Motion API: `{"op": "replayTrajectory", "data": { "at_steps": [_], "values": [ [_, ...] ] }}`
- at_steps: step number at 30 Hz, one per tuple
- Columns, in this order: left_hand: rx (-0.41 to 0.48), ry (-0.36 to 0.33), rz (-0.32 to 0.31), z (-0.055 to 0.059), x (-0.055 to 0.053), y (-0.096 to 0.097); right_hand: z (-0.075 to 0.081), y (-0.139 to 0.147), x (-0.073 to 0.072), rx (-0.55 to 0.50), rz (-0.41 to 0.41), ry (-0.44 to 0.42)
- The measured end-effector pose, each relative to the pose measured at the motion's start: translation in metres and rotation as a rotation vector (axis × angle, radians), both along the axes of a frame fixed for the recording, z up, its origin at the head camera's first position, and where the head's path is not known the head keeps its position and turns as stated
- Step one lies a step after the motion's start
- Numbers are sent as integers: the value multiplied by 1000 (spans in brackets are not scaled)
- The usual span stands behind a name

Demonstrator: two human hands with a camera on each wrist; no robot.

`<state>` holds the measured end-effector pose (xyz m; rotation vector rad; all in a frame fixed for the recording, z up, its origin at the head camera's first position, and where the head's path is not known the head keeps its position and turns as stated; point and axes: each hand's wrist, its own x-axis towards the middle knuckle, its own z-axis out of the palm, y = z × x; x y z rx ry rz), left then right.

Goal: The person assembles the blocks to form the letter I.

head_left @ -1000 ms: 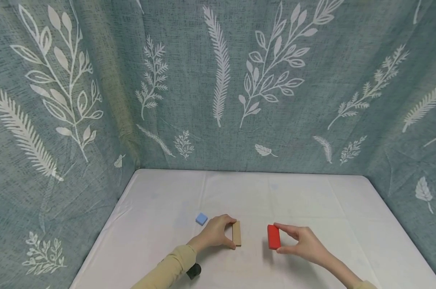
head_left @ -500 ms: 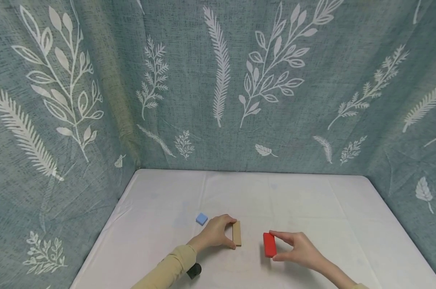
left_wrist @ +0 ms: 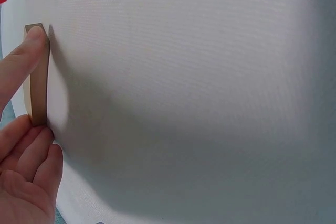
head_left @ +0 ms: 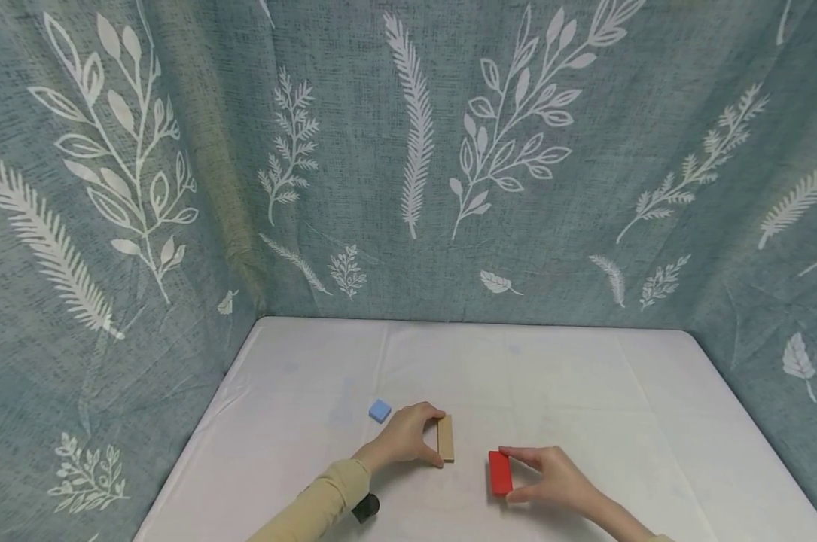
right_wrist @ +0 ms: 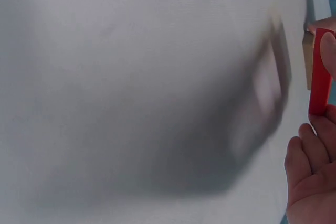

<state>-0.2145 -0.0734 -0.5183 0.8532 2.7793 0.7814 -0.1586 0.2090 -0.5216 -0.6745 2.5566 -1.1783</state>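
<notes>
While left hand (head_left: pixel 404 435) pinches tan block (head_left: pixel 445 439) end-to-end, right hand (head_left: pixel 559 477) likewise red block (head_left: pixel 500 474) right of it, not yet touching. Blue block (head_left: pixel 379 410), left of tan, untouched.

A pale khaki-yellow fabric sleeve (head_left: pixel 313 506), softly creased, ends in a broad cuff (head_left: pixel 351 479) near the bare left hand (head_left: pixel 408 435). Beside it shows a small black rounded piece (head_left: pixel 366 508), its attachment hidden. Above the bare right hand's (head_left: pixel 550 476) wrist, only a sliver of similar pale-yellow sleeve (head_left: pixel 662 538) is visible.
</notes>
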Motion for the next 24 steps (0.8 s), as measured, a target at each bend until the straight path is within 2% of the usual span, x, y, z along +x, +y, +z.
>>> {"op": "replayTrajectory", "data": {
  "at_steps": [8,24],
  "values": [
    [14,1,-3,-1,0,0,-7,-4,4,109,-15,45],
    [24,6,-4,1,1,0,-11,-9,10,88,-39,-35]
  ]
}}
